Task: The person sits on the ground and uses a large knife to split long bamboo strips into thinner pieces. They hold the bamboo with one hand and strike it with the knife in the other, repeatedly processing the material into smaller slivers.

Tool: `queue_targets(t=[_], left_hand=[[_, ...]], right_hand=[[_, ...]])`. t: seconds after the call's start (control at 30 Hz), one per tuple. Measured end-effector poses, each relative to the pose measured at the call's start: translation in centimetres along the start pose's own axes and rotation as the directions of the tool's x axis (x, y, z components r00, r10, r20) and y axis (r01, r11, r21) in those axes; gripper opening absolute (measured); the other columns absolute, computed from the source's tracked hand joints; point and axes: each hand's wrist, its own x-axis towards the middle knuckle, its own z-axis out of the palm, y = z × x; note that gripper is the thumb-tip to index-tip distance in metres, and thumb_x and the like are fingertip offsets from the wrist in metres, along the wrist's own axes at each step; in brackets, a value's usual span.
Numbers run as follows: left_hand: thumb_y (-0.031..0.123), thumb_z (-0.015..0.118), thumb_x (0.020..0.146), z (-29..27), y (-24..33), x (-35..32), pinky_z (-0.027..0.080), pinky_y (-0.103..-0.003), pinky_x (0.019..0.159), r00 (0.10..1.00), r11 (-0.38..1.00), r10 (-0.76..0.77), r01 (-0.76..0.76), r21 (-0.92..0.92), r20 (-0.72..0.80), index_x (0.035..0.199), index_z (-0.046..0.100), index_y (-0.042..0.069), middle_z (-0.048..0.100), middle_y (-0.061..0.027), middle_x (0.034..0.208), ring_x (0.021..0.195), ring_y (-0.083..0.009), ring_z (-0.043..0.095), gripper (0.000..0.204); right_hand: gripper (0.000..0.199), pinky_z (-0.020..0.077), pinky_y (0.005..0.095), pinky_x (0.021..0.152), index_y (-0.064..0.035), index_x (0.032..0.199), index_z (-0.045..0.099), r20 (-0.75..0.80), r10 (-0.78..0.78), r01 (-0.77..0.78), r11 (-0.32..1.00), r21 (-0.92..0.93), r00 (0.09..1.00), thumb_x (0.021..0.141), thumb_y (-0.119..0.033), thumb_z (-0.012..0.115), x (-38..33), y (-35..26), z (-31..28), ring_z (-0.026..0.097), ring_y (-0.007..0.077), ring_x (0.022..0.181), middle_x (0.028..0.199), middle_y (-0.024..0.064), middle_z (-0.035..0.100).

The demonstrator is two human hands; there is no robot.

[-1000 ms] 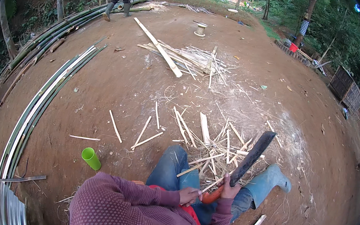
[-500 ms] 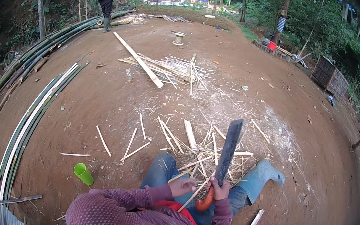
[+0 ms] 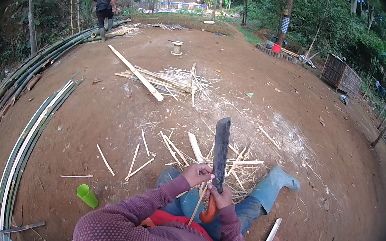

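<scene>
My right hand (image 3: pixel 222 197) is closed around the machete (image 3: pixel 221 148) just where the dark blade meets its curved orange-brown handle (image 3: pixel 208 213). The blade stands nearly upright. A thin bamboo strip (image 3: pixel 197 206) slants up from my lap, close against the right hand. At its upper end my left hand (image 3: pixel 197 174) is closed in a pinch beside the blade; the fingertips partly hide what they hold. Beyond the hands, between my legs, lies a heap of cut bamboo strips and shavings (image 3: pixel 239 175).
A green cup (image 3: pixel 87 196) stands at the left, near loose bamboo sticks (image 3: pixel 105 159). Long green bamboo lengths (image 3: pixel 37 134) lie farther left. Ahead is a pile of split bamboo (image 3: pixel 169 79) and a wooden spool (image 3: pixel 177 48). Another person (image 3: pixel 103 4) carries a pole at the back left.
My left hand has moved up and right to the blade, its fingers now pinched at the strip's upper end. The machete has turned more upright. The view has shifted slightly.
</scene>
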Motion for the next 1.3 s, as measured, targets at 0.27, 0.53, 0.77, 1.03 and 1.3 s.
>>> queue_targets(t=[0.27,0.53,0.77,1.03,1.3], left_hand=[[0.025,0.066,0.082,-0.2,-0.7,-0.3,0.045,-0.019,0.054,0.999,0.998,-0.024,0.025,-0.056,0.023,0.09,0.06,0.003,0.057,0.0021,0.072,0.063,-0.0038,0.052,0.024],[0.02,0.065,0.083,-0.7,-1.9,0.2,0.045,-0.019,0.055,0.997,0.995,-0.028,0.034,-0.093,0.066,0.089,0.058,0.004,0.057,0.0016,0.073,0.064,-0.0043,0.053,0.019],[0.013,0.06,0.085,-1.1,-4.0,1.1,0.05,-0.022,0.058,0.991,0.975,-0.109,0.121,-0.187,0.074,0.096,0.052,0.004,0.057,-0.0035,0.082,0.07,-0.0097,0.057,0.016],[0.024,0.06,0.085,1.6,-4.8,2.5,0.047,-0.021,0.052,0.965,0.928,-0.206,0.245,-0.279,0.162,0.102,0.052,0.006,0.056,-0.0021,0.079,0.063,-0.0085,0.052,0.026],[0.028,0.057,0.087,-7.8,-13.3,4.6,0.046,-0.025,0.061,0.91,0.903,-0.323,0.213,-0.374,-0.262,0.104,0.053,0.009,0.053,-0.0016,0.085,0.074,-0.0113,0.053,0.026]], right_hand=[[0.023,0.0454,0.0252,0.051,0.0003,0.073,0.059,0.006,-0.083,0.083,0.996,0.034,0.996,0.088,-0.017,0.058,-0.5,0.3,0.6,0.056,0.0117,0.054,0.062,0.0051,0.059],[0.02,0.0453,0.0242,0.05,0.0021,0.075,0.059,-0.13,-0.022,0.033,0.996,0.08,0.991,0.088,-0.012,0.056,-0.5,0.4,2.3,0.056,0.0121,0.053,0.062,0.006,0.059],[0.018,0.0424,0.0259,0.044,0.0003,0.07,0.06,-0.331,-0.044,-0.005,0.989,-0.146,0.943,0.081,-0.014,0.059,-0.4,2.3,2.8,0.052,0.0092,0.048,0.055,0.0031,0.057],[0.022,0.0446,0.0259,0.043,0.0023,0.073,0.057,-0.194,0.013,0.04,0.962,0.269,0.981,0.082,-0.017,0.06,-1.6,4.6,0.5,0.054,0.0108,0.047,0.055,0.0034,0.054],[0.023,0.0434,0.0262,0.044,-0.001,0.074,0.056,-0.297,0.052,-0.018,0.993,0.118,0.954,0.086,-0.02,0.059,-4.6,4.0,-2.6,0.052,0.0104,0.048,0.058,0.0035,0.053]])
